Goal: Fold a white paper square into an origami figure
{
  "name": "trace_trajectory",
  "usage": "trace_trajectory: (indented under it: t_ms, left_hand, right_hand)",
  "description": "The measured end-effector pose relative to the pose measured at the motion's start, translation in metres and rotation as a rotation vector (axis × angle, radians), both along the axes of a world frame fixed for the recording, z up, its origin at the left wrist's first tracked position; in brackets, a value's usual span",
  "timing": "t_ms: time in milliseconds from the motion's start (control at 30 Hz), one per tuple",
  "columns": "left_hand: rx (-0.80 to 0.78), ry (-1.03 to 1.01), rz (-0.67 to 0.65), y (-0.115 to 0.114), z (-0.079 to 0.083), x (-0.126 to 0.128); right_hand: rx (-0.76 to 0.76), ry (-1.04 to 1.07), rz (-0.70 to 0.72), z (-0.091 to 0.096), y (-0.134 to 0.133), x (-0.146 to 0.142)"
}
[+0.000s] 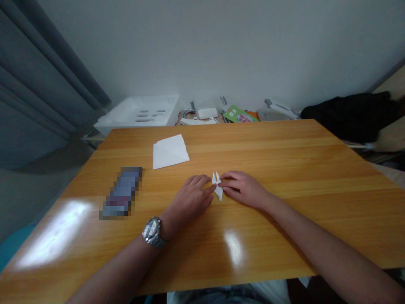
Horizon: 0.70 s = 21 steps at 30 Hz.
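A small piece of folded white paper [218, 192] lies on the wooden table, with two narrow points at its far end and one pointed tip toward me. My left hand [195, 193] comes in from the left, its thumb and fingertips closed on the paper's left edge. From the right, my right hand [243, 187] has its fingertips on the paper's right edge and upper part. Fingers cover some of the middle folds. A metal wristwatch [152, 230] is on my left wrist.
White paper sheets [170, 152] lie at the table's [272, 152] far left. A dark, pixelated phone-like object [122, 192] is nearer on the left. Behind the table are a white plastic tray [142, 110], a green booklet [239, 115] and black cloth [346, 116].
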State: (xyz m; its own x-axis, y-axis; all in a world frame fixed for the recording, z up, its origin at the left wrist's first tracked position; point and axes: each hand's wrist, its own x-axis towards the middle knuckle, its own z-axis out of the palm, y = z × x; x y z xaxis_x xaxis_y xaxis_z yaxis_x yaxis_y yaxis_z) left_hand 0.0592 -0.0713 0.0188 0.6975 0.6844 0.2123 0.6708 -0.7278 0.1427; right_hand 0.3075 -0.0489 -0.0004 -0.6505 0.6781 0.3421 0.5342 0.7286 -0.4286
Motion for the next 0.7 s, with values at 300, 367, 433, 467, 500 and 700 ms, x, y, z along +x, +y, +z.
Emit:
trace_trajectory:
  t_ms: [300,367,433,467,500,700]
  left_hand:
    - [-0.044,-0.074,0.02,-0.002,-0.004,0.005]
    - [-0.05,-0.101,0.023,-0.001,-0.004,0.006]
    - [-0.057,-0.14,0.032,-0.001,-0.004,0.007]
    - [-0.063,-0.163,0.039,0.0,-0.005,0.007]
    - [-0.073,-0.192,0.048,0.001,-0.006,0.007]
    - [-0.245,-0.513,0.173,0.008,-0.015,0.008]
  right_hand:
    - [-0.03,0.104,-0.315,-0.007,-0.005,-0.018]
    - [-0.022,0.093,-0.348,-0.01,-0.004,-0.016]
    - [-0.029,0.097,-0.367,-0.014,-0.003,-0.014]
    - [-0.038,0.101,-0.369,-0.015,-0.002,-0.013]
    - [-0.049,0.103,-0.366,-0.017,-0.002,-0.012]
    - [-0.118,0.112,-0.344,-0.017,0.0,-0.013]
